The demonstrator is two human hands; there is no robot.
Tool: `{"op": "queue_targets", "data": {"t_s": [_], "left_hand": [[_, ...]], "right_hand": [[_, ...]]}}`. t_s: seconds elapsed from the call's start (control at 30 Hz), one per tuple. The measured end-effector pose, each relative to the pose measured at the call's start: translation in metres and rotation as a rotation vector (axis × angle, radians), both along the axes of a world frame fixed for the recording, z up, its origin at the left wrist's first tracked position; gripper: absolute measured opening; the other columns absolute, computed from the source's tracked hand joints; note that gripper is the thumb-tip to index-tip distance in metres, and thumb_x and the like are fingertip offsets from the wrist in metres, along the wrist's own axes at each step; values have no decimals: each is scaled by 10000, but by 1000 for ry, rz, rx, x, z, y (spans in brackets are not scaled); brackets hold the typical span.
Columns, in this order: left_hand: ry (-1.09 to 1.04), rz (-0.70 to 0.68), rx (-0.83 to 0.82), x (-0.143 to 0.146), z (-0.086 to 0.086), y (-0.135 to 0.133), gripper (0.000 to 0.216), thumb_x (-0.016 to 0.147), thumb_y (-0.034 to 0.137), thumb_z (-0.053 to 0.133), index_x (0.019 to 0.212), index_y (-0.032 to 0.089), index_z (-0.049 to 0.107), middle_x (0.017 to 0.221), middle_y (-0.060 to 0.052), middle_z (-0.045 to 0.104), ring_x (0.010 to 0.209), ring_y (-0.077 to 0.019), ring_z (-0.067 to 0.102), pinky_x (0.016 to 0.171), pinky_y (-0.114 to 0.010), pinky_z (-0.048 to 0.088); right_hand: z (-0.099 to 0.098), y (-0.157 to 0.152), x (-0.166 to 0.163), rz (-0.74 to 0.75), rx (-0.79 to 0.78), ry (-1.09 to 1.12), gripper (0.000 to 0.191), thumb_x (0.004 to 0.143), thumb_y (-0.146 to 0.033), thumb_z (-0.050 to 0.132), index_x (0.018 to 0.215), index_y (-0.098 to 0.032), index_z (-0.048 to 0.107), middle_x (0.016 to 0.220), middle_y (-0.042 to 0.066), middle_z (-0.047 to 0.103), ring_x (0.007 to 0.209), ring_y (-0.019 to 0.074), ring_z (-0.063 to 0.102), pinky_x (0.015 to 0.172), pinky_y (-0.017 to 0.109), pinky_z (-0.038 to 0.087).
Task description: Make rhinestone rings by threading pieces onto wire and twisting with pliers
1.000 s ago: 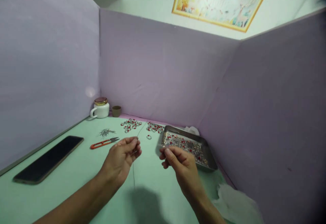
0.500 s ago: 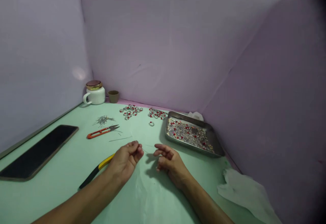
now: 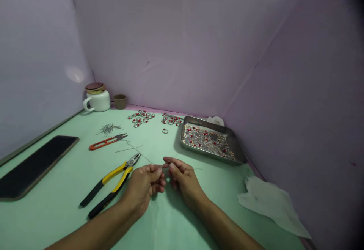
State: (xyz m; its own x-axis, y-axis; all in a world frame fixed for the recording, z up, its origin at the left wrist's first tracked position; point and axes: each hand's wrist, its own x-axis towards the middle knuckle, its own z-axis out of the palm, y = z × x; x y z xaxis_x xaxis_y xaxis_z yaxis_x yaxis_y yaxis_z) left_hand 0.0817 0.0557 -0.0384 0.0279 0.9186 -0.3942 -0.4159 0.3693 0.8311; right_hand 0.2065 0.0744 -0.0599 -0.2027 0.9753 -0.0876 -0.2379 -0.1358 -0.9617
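My left hand [image 3: 145,185] pinches a thin wire [image 3: 146,159] between thumb and index finger. One end of the wire runs off toward the upper left, above the pliers. My right hand [image 3: 186,180] meets it at the fingertips, thumb and index finger pressed on the same wire, and a fine end sticks out toward the metal tray. Just left of my left hand lie the combination pliers [image 3: 123,178], with yellow and black handles spread apart. The exact spot where the fingertips grip is too small to make out.
Orange thread snips [image 3: 104,143] and a heap of cut wires [image 3: 109,129] lie to the left, beyond a phone [image 3: 35,166]. Beaded rings [image 3: 141,118] form two piles at the back. A metal tray [image 3: 209,153] holds loose beads. White cloth [image 3: 270,200] lies right; a mug [image 3: 99,101] stands back left.
My hands have come together at the fingertips, and my right hand has closed on the wire. The view has shifted slightly, and more of the pliers shows.
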Motion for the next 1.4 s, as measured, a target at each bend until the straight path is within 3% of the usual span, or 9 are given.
{"op": "queue_targets", "data": {"t_s": [0.23,0.63,0.8,1.0,1.2,1.4], "left_hand": [[296,-124,117,-3,-5,4,230,643,347,569,572,129,546,413,30,524,341,-74,439,353,-187,329],[616,-536,142,-7,2,6,162,624,224,440,477,167,476,312,49,441,275,-76,369,321,-189,288],[723,-573,198,-6,-1,6,175,691,234,390,538,186,459,341,64,400,312,-100,368,354,-209,283],[896,-537,426,-5,-2,3,190,694,149,439,509,185,424,533,25,458,549,-131,413,544,-244,277],[888,-599,442,-10,3,7,145,674,128,460,552,176,524,558,7,525,576,-147,459,571,-248,288],[673,-729,257,-15,9,10,159,696,236,420,555,190,476,349,78,360,322,-91,319,360,-204,245]], "right_hand": [[0,4,6,34,6,-3,352,676,-371,666,913,-111,678,599,-1,551,421,45,401,385,191,335],[0,8,5,27,-12,28,311,631,-282,677,894,-126,622,561,-47,536,381,52,454,389,196,373],[2,7,4,49,-24,33,220,619,-265,673,779,-129,607,515,-53,540,365,59,483,389,190,374],[0,5,3,31,-30,21,204,616,-261,676,747,-114,624,507,-29,569,371,74,517,402,195,373],[0,5,3,140,-7,12,235,644,-300,665,783,-111,644,503,-16,572,374,72,496,411,207,385],[1,12,10,-16,-47,84,251,613,-324,704,742,-119,642,558,-36,543,375,49,484,399,188,402]]}}
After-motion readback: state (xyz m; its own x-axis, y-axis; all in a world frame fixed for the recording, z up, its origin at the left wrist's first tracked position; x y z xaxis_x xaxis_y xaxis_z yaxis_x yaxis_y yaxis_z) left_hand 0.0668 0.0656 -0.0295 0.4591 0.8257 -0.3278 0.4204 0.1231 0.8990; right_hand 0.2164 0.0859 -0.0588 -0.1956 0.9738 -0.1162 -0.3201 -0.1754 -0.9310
